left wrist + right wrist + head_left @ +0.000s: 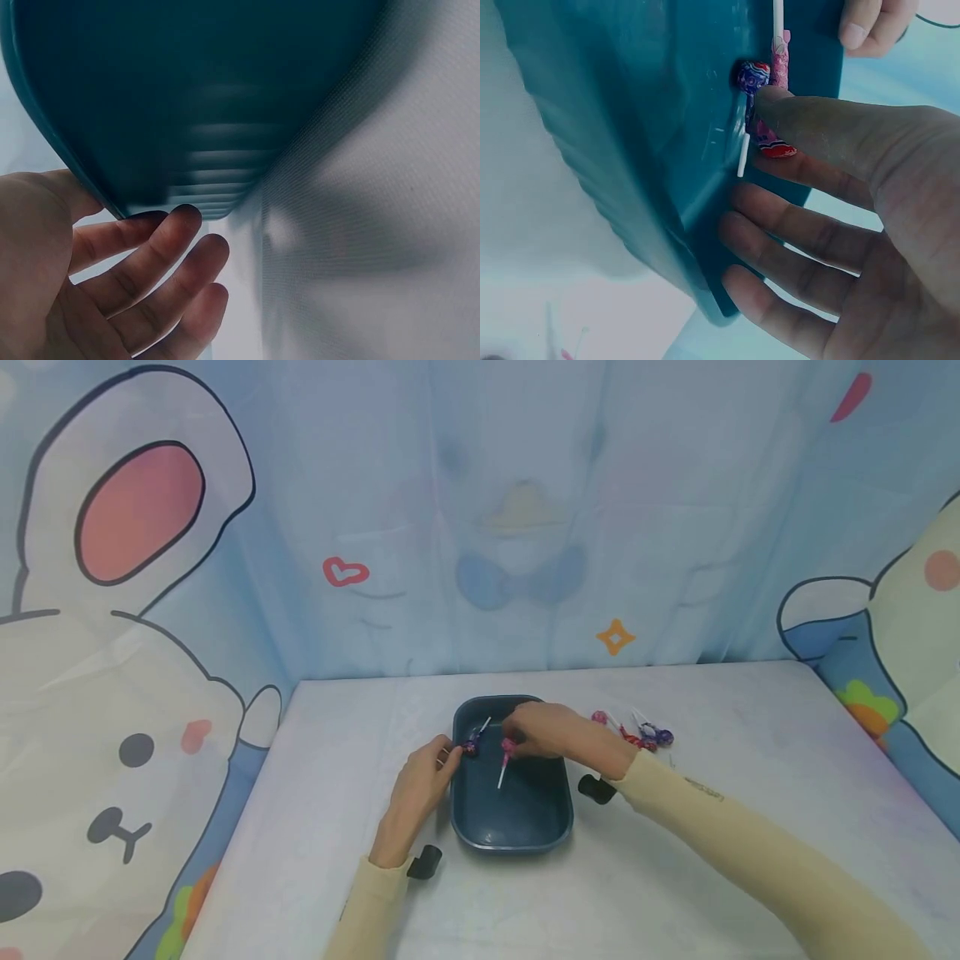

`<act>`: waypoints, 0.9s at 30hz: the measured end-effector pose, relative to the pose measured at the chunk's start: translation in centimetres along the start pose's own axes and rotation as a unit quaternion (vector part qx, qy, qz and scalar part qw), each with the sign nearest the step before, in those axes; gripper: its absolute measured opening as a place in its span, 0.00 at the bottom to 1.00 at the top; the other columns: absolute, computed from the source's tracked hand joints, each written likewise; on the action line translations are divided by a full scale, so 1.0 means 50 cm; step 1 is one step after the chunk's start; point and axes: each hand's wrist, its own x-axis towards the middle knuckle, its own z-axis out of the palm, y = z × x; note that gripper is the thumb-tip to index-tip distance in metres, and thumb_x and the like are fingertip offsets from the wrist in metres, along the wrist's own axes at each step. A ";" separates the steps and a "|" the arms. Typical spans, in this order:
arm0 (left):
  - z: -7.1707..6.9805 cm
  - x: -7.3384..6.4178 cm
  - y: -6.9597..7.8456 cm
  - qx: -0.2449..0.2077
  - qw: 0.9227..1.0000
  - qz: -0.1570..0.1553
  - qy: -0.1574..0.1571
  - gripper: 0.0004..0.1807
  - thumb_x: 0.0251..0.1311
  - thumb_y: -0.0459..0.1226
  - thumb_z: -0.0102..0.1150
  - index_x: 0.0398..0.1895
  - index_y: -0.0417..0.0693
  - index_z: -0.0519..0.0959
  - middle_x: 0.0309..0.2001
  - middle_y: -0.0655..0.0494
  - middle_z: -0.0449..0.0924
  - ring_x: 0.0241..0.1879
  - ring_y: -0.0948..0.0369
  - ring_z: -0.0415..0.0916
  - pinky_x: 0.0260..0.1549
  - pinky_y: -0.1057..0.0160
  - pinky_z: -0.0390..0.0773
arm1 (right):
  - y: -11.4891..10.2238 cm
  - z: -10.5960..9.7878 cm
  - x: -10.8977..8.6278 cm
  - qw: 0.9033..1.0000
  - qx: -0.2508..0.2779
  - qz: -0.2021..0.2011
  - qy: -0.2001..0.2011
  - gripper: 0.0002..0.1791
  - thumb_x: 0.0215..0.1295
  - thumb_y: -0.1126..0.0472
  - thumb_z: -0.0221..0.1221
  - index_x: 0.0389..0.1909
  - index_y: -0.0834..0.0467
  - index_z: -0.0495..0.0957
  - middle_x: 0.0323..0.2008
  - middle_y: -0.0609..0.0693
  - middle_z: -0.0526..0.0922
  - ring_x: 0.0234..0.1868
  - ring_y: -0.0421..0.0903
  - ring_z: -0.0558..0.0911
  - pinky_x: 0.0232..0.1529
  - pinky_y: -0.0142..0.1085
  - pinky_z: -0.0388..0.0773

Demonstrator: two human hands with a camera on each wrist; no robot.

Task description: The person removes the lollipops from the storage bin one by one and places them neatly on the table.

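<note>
A dark teal plastic bin [512,818] stands on the table in the head view. My left hand [420,785] holds its left rim, thumb at the edge and fingers along the outer wall [225,161] in the left wrist view. Over the inside of the bin, my right hand [542,729] pinches a pink-wrapped lollipop [508,747] between thumb and index finger, its white stick pointing toward the near side. A purple-wrapped lollipop [471,747] lies in the bin by the left wall; the right wrist view shows this purple lollipop [751,77] beside the held pink lollipop [779,64].
To the right of the bin, several lollipops lie on the white table [675,843], among them a pink lollipop [599,717], a red lollipop [640,742] and a purple lollipop [663,737]. A blue cartoon-print curtain [390,627] hangs behind the table.
</note>
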 end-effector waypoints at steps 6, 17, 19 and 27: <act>0.002 0.000 -0.002 -0.001 1.000 -0.006 -0.004 0.13 0.65 0.52 0.45 0.39 0.56 0.74 0.35 0.58 0.80 0.30 0.64 0.74 0.26 0.67 0.72 | 0.015 -0.004 -0.018 1.000 0.017 -0.007 0.009 0.15 0.56 0.49 0.62 0.43 0.51 0.79 0.38 0.45 0.80 0.40 0.41 0.76 0.43 0.40 0.75; 0.001 0.002 -0.001 -0.004 1.000 -0.003 -0.005 0.13 0.65 0.51 0.45 0.39 0.55 0.74 0.35 0.58 0.80 0.30 0.64 0.75 0.27 0.66 0.73 | 0.039 -0.021 -0.054 0.999 0.031 -0.006 0.022 0.10 0.55 0.50 0.62 0.36 0.50 0.79 0.34 0.45 0.79 0.35 0.40 0.75 0.39 0.38 0.74; 0.001 0.002 -0.001 -0.006 1.000 -0.003 -0.005 0.13 0.65 0.51 0.45 0.39 0.56 0.74 0.35 0.58 0.81 0.30 0.64 0.75 0.28 0.66 0.73 | 0.044 -0.023 -0.061 0.999 0.039 -0.007 0.035 0.09 0.55 0.50 0.62 0.34 0.49 0.79 0.34 0.45 0.79 0.35 0.41 0.75 0.39 0.38 0.74; 0.002 0.001 -0.002 -0.005 1.000 0.000 -0.004 0.14 0.65 0.52 0.44 0.38 0.56 0.74 0.36 0.58 0.81 0.30 0.64 0.75 0.27 0.66 0.72 | 0.069 -0.021 -0.096 0.994 0.079 -0.004 0.069 0.08 0.53 0.50 0.64 0.34 0.45 0.80 0.34 0.41 0.79 0.39 0.42 0.77 0.43 0.40 0.74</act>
